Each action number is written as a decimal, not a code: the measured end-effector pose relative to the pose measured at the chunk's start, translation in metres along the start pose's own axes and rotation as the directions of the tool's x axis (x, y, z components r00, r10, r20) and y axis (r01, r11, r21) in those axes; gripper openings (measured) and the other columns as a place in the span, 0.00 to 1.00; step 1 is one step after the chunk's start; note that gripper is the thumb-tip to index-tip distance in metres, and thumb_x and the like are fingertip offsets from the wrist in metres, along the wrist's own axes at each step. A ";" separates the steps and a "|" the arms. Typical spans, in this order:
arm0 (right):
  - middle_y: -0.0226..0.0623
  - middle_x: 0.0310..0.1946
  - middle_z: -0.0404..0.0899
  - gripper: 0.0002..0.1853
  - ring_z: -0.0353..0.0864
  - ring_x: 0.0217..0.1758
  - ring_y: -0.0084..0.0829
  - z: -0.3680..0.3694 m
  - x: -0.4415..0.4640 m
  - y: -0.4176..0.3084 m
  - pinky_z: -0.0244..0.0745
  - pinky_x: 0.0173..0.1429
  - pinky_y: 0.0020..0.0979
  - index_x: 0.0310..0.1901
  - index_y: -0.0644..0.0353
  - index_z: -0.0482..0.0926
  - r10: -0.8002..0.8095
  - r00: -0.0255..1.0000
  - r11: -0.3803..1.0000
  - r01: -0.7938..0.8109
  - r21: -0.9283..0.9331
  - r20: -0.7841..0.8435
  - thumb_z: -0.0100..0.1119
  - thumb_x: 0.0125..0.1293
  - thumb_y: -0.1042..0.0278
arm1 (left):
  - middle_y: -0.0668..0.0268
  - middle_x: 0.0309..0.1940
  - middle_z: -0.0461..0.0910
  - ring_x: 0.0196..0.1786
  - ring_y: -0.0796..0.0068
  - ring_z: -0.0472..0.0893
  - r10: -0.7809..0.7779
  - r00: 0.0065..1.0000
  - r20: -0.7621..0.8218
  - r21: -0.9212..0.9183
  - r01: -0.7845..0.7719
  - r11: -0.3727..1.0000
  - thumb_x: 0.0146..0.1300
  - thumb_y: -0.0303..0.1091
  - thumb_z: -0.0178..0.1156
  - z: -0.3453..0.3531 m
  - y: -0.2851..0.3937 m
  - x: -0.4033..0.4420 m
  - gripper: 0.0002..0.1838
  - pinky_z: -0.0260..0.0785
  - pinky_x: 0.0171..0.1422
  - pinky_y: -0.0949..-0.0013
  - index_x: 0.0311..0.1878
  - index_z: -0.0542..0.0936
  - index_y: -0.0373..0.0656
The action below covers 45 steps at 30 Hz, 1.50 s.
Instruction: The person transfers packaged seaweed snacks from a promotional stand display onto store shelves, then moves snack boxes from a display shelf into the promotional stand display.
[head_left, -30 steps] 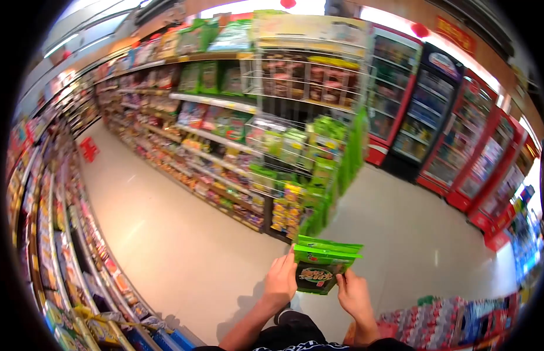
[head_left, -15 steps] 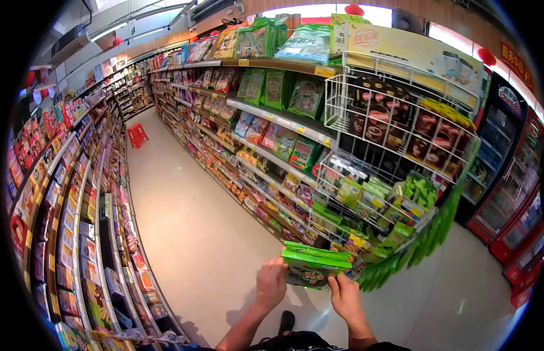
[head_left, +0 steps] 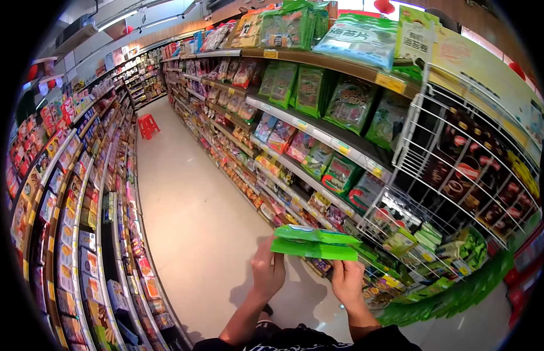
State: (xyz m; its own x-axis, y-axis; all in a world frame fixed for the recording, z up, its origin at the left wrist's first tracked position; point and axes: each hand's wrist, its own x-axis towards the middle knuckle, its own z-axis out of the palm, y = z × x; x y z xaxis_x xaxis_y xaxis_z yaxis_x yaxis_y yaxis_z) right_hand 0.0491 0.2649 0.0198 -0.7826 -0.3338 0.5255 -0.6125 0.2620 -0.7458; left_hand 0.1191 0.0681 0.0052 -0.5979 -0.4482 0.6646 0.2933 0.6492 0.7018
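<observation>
Two or more green snack packets (head_left: 316, 243) are held together in front of me, their bright green edges facing up. My left hand (head_left: 268, 271) grips the stack at its left end, fingers closed around it. At the lower right corner, my right hand (head_left: 347, 279) pinches the same packets between thumb and fingers. Beyond them, the middle shelf holds similar green-edged packets (head_left: 349, 105) standing in rows. How many packets I hold cannot be made out.
Wire baskets (head_left: 459, 158) with dark brown packs and green packets hang at the shelf end on the right. Snack shelves (head_left: 79, 234) line the left side. A red stool (head_left: 148, 126) stands farther down the aisle floor (head_left: 190, 205).
My view has moved closer to the right-hand shelf, which now appears larger. The packets have tipped so their green edges show more and their dark front is hidden. Both hands keep their hold.
</observation>
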 end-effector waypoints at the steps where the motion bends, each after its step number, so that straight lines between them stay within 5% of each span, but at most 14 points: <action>1: 0.57 0.44 0.84 0.10 0.86 0.43 0.58 0.013 0.014 0.003 0.80 0.48 0.41 0.49 0.71 0.82 0.003 0.999 1.000 -0.003 -0.009 -0.033 0.54 0.70 0.83 | 0.46 0.55 0.85 0.57 0.45 0.85 0.022 1.000 -0.004 -0.030 -0.022 0.999 0.66 0.14 0.59 0.000 -0.013 0.017 0.20 0.77 0.62 0.56 0.61 0.80 0.33; 6: 0.55 0.44 0.85 0.12 0.86 0.45 0.56 0.076 0.099 0.010 0.80 0.52 0.42 0.50 0.72 0.82 -0.058 0.985 0.998 0.063 0.025 -0.164 0.52 0.69 0.83 | 0.47 0.59 0.84 0.63 0.49 0.84 0.102 0.995 0.000 -0.236 -0.099 0.967 0.60 0.11 0.56 -0.001 -0.070 0.121 0.25 0.74 0.68 0.59 0.62 0.80 0.33; 8: 0.45 0.37 0.87 0.09 0.86 0.37 0.36 0.105 0.142 0.012 0.78 0.45 0.34 0.44 0.71 0.83 -0.251 0.908 0.967 0.222 -0.122 -0.334 0.53 0.72 0.80 | 0.48 0.60 0.84 0.64 0.50 0.84 0.166 0.986 -0.009 -0.350 -0.158 0.923 0.59 0.11 0.56 0.000 -0.094 0.169 0.26 0.74 0.70 0.59 0.62 0.80 0.32; 11: 0.45 0.40 0.88 0.09 0.86 0.42 0.36 0.133 0.185 0.009 0.78 0.48 0.35 0.47 0.71 0.83 -0.333 0.875 0.942 0.290 -0.170 -0.350 0.54 0.71 0.80 | 0.46 0.60 0.83 0.65 0.50 0.84 0.278 0.960 -0.022 -0.377 -0.265 0.887 0.59 0.14 0.62 0.000 -0.125 0.229 0.24 0.74 0.70 0.58 0.61 0.79 0.33; 15: 0.62 0.56 0.84 0.11 0.82 0.66 0.58 0.167 0.231 0.019 0.73 0.72 0.47 0.50 0.73 0.85 -0.205 0.893 0.976 0.155 -0.152 -0.401 0.60 0.69 0.80 | 0.45 0.62 0.83 0.64 0.49 0.84 0.407 0.908 -0.102 -0.422 -0.410 0.809 0.64 0.18 0.66 0.012 -0.161 0.292 0.23 0.75 0.70 0.58 0.62 0.77 0.34; 27: 0.68 0.66 0.76 0.14 0.77 0.73 0.57 0.229 0.391 0.086 0.71 0.74 0.43 0.55 0.75 0.83 -0.185 0.855 0.981 0.132 -0.142 -0.485 0.57 0.71 0.80 | 0.52 0.64 0.83 0.65 0.57 0.83 0.311 0.949 0.055 -0.508 -0.242 0.827 0.72 0.24 0.61 0.081 -0.261 0.438 0.19 0.74 0.69 0.62 0.65 0.78 0.35; 33: 0.64 0.64 0.79 0.19 0.82 0.67 0.56 0.240 0.474 0.117 0.76 0.68 0.41 0.63 0.75 0.79 -0.261 0.812 0.955 0.138 -0.263 -0.522 0.54 0.72 0.83 | 0.51 0.55 0.87 0.54 0.58 0.88 0.304 0.943 0.134 -0.346 -0.243 0.906 0.73 0.25 0.61 0.129 -0.301 0.524 0.18 0.77 0.57 0.64 0.65 0.80 0.36; 36: 0.61 0.62 0.82 0.19 0.85 0.61 0.53 0.244 0.508 0.128 0.79 0.64 0.38 0.62 0.75 0.79 -0.257 0.776 0.958 0.126 -0.257 -0.576 0.58 0.70 0.85 | 0.49 0.51 0.87 0.48 0.56 0.88 0.200 0.956 0.214 -0.342 -0.118 0.932 0.73 0.25 0.61 0.160 -0.334 0.555 0.17 0.78 0.53 0.63 0.63 0.80 0.35; 37: 0.58 0.59 0.84 0.19 0.88 0.54 0.49 0.245 0.516 0.131 0.81 0.58 0.36 0.61 0.75 0.80 -0.310 0.741 0.940 0.144 -0.310 -0.596 0.61 0.68 0.86 | 0.47 0.46 0.87 0.44 0.55 0.87 0.221 0.965 0.139 -0.475 -0.131 0.870 0.73 0.26 0.63 0.172 -0.329 0.565 0.17 0.78 0.51 0.61 0.61 0.80 0.31; 44: 0.53 0.50 0.87 0.17 0.87 0.43 0.39 0.251 0.548 0.155 0.82 0.46 0.31 0.59 0.72 0.82 -0.234 0.660 0.945 -0.017 -0.326 -0.714 0.64 0.69 0.83 | 0.42 0.48 0.86 0.47 0.50 0.87 0.285 0.952 0.114 -0.450 -0.206 0.869 0.77 0.31 0.60 0.236 -0.356 0.594 0.19 0.77 0.55 0.57 0.62 0.78 0.25; 45: 0.52 0.47 0.87 0.15 0.87 0.41 0.36 0.252 0.548 0.159 0.81 0.44 0.29 0.58 0.71 0.83 -0.180 0.669 0.946 -0.084 -0.313 -0.721 0.64 0.70 0.80 | 0.42 0.51 0.85 0.51 0.49 0.86 0.265 0.941 0.213 -0.482 -0.135 0.866 0.77 0.32 0.59 0.236 -0.356 0.598 0.20 0.76 0.58 0.56 0.65 0.77 0.26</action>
State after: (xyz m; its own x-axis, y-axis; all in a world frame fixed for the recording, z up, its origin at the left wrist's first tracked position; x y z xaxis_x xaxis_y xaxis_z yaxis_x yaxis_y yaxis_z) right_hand -0.4489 -0.1047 0.0855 -0.4939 0.3824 0.7809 -0.5489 0.5594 -0.6211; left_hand -0.5194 -0.2860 0.0924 -0.6433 -0.1191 0.7563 0.6939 0.3266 0.6417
